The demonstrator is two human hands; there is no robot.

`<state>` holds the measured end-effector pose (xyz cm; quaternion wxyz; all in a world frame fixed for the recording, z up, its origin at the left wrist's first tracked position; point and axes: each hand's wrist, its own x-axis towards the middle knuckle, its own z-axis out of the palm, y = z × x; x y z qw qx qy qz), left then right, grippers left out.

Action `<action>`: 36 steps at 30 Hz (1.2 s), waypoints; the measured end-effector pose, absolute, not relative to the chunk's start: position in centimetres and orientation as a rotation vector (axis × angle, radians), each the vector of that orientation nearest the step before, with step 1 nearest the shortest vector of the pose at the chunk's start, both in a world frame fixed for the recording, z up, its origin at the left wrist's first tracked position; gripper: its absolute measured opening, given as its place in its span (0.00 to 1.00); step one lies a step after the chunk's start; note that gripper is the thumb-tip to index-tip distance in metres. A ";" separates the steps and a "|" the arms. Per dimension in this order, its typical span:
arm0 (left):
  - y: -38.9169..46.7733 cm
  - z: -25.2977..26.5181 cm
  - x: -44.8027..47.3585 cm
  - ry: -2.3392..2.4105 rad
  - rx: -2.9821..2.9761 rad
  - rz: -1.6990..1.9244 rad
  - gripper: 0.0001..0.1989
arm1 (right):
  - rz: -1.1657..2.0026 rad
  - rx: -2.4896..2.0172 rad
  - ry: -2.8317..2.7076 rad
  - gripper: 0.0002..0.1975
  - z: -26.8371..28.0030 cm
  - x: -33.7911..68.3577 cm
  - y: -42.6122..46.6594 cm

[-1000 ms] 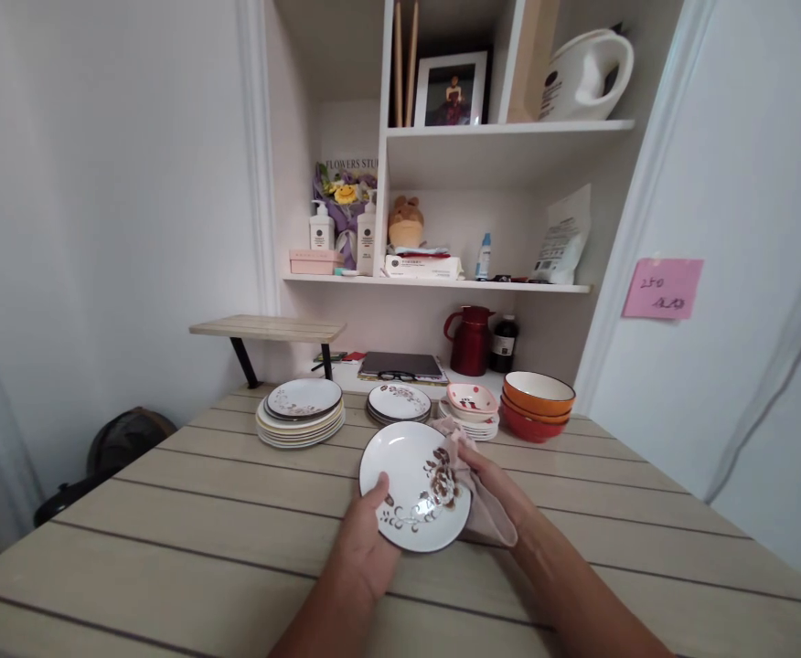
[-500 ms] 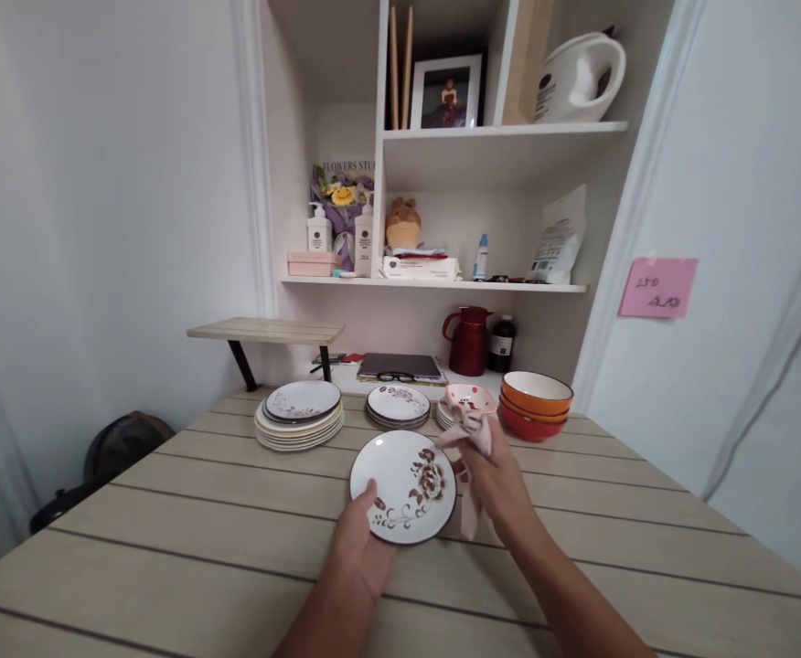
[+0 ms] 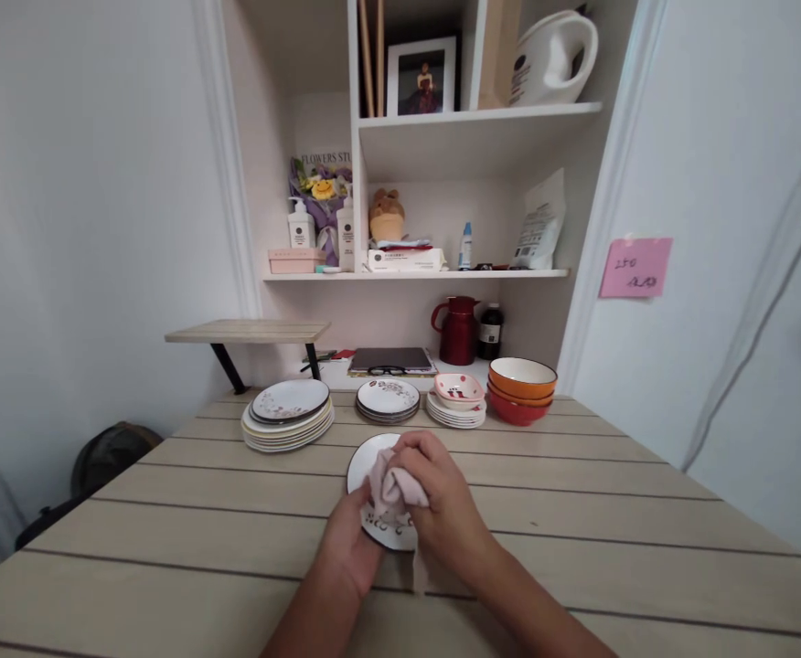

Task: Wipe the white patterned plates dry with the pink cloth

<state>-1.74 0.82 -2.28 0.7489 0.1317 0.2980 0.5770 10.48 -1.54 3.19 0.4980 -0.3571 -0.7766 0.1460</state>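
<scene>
A white plate (image 3: 366, 454) with a dark rim and brown floral pattern is held low over the table by my left hand (image 3: 349, 544). The thumb lies on the plate's near left edge, and the other fingers are hidden beneath it. My right hand (image 3: 442, 498) is closed around a crumpled pale pink cloth (image 3: 392, 493). That cloth rests against the plate's face and hides much of its pattern. A loose end of cloth hangs below the right hand.
Behind the plate stand a tall plate stack (image 3: 289, 416), a smaller plate stack (image 3: 388, 400), small dishes (image 3: 458, 393) and orange and red bowls (image 3: 522, 391). A raised wooden shelf (image 3: 246, 331) stands at the back left. A red jug (image 3: 458, 331) is farther back.
My right hand has brought the cloth from beside the plate's upper right onto its face. My left hand still holds the plate. The view has shifted slightly right.
</scene>
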 end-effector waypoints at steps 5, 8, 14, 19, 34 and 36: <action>0.6 -2.2 -1.8 0.685 0.286 1.237 0.20 | 0.279 -1.303 -1.941 0.14 2.5 12.5 0.8; 0.5 -2.0 -1.7 0.675 0.274 1.225 0.21 | 0.387 -1.403 -2.169 0.17 2.1 13.4 1.2; 0.4 -1.6 -1.6 0.668 0.221 1.247 0.21 | 0.766 -1.144 -2.647 0.52 2.5 14.4 0.4; 0.3 -1.4 -1.6 0.674 0.201 1.232 0.21 | 0.956 -1.032 -2.552 0.56 3.2 16.3 0.3; 0.3 -1.4 -1.6 0.757 0.282 1.168 0.21 | 0.585 -1.189 -2.434 0.27 2.3 15.2 2.0; 0.2 -1.4 -1.6 0.759 0.302 1.165 0.20 | 0.529 -1.249 -2.436 0.27 2.2 15.2 1.9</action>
